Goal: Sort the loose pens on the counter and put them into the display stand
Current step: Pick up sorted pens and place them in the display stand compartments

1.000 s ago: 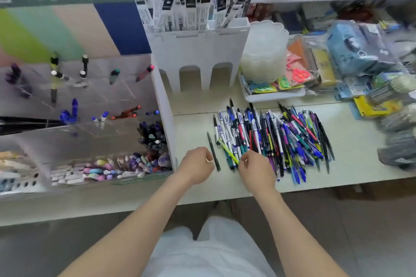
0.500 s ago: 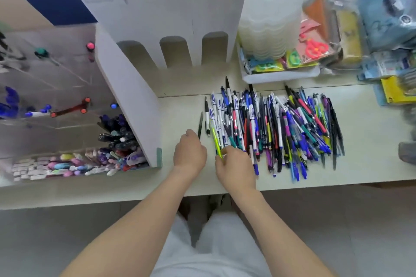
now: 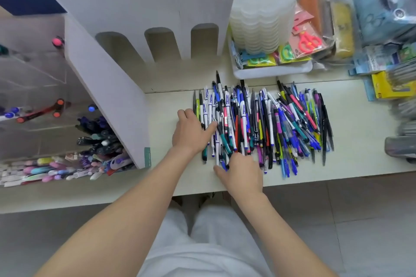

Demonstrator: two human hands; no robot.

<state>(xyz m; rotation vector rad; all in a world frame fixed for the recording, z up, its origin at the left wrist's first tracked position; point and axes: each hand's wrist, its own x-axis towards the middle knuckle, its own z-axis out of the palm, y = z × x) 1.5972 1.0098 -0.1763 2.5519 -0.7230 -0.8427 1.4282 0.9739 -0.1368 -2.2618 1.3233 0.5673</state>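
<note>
The left hand's (image 3: pixel 191 134) fingers (image 3: pixel 184 114) lay loosely spread on the 9 o'clock edge of the pens (image 3: pixel 265 123). Its thumb (image 3: pixel 210 127) stretched straight across several barrels toward 3 o'clock, pressing rather than gripping. The right hand (image 3: pixel 244 174) sat at the pile's 6 o'clock end with its thumb (image 3: pixel 218 170) out toward 9 o'clock. Its fingers were tucked under at the near pen ends, and I could not tell whether they held any.

The pens lay side by side on the bench (image 3: pixel 166 105), long axes running 12 to 6 o'clock. Those on the 3 o'clock side slanted from 11 to 5. Tips and caps looked mixed between both ends. Several white pens carried a blue mark like a capital "A"; the smaller print was unreadable.

The stand (image 3: pixel 108 96) stood at 9 o'clock from the pile, clear shelves behind a white side panel, with pens heaped in its lowest tier. A small green label (image 3: pixel 147 156) on the panel's near corner was too small to read. At 1 o'clock a white tray (image 3: pixel 270 72) held packaged scissors (image 3: pixel 309 41).
</note>
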